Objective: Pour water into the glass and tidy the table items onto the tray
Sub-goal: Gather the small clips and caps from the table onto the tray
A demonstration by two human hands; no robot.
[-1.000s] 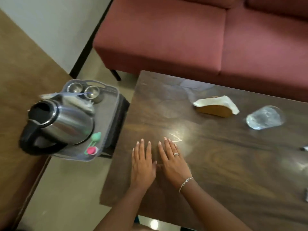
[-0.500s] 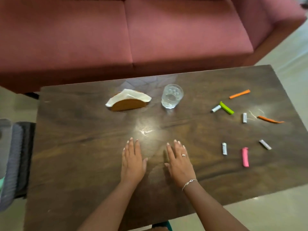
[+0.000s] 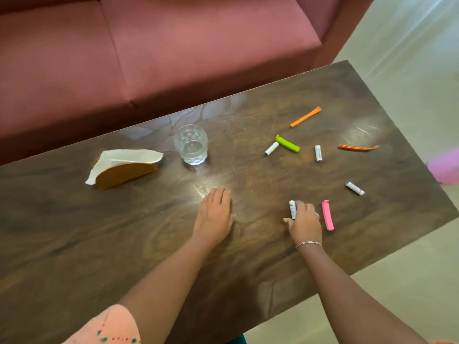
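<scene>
An empty clear glass (image 3: 191, 145) stands upright on the dark wooden table (image 3: 99, 244). My left hand (image 3: 214, 214) rests flat on the table in front of the glass. Further right, my right hand (image 3: 305, 223) has its fingers curled over a white battery (image 3: 292, 209), with the thumb at the battery's near end. A pink clip (image 3: 327, 216) lies just right of that hand. More white batteries (image 3: 271, 148) (image 3: 318, 153) (image 3: 355, 188), a green clip (image 3: 288, 144) and two orange clips (image 3: 305, 117) (image 3: 357, 147) lie scattered on the right half. Tray and kettle are out of view.
A wooden napkin holder with white napkins (image 3: 124, 167) stands left of the glass. A red sofa (image 3: 173, 45) runs along the table's far edge. A blurred pink shape (image 3: 444, 167) shows at the right edge. Pale floor surrounds the table's right and near sides.
The view swung right, away from the tray and kettle. My right hand slid right and closed over the white battery. My left hand also shifted right and stays flat.
</scene>
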